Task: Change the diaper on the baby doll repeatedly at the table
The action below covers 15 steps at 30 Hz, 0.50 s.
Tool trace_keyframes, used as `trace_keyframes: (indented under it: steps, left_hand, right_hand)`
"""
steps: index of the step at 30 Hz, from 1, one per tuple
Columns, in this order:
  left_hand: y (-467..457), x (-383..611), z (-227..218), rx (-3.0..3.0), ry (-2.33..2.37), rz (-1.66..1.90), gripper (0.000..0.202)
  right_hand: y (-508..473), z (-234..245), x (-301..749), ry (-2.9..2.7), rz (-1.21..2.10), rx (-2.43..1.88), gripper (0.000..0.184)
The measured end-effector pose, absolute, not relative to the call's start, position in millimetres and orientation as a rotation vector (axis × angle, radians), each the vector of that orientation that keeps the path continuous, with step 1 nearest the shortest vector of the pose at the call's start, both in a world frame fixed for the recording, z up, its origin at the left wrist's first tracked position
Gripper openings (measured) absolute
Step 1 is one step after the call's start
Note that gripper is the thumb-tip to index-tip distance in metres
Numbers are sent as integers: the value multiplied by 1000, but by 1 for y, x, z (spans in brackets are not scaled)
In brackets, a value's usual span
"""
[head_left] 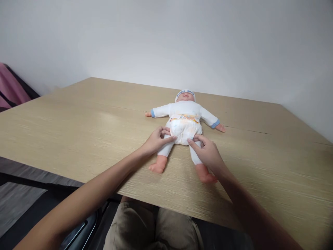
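A baby doll (185,107) lies on its back on the wooden table, head toward the wall and feet toward me. It wears a white outfit with blue cuffs and a white cap with blue lettering. A white diaper (183,129) with an orange printed band is around its hips. My left hand (159,139) pinches the diaper's edge at the leg on the left. At the other leg opening, my right hand (205,149) pinches the diaper's edge between thumb and fingers. Some fingertips of both hands are hidden behind the diaper and legs.
The wide wooden table (78,128) reaches back to a pale wall (156,45). Something pink and black (13,86) stands beyond the table's left end. My legs (153,227) are under the front edge, with a dark chair (33,215) at the lower left.
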<state>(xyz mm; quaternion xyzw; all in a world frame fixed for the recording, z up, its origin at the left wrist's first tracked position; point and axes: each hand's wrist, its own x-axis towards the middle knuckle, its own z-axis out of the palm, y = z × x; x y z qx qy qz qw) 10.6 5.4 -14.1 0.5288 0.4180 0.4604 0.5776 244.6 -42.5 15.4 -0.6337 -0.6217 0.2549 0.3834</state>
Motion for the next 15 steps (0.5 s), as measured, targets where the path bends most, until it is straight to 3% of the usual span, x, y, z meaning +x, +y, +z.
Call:
trace_keyframes:
  steps: [9,15]
  left_hand:
    - [1,5,-4,1535,983,975,35]
    - [7,7,-3,1451,990,881,43]
  right_hand:
    - [-46,15,243,-1617,624,-1621,39]
    - [-46,16,243,-1624,607,-1627,41]
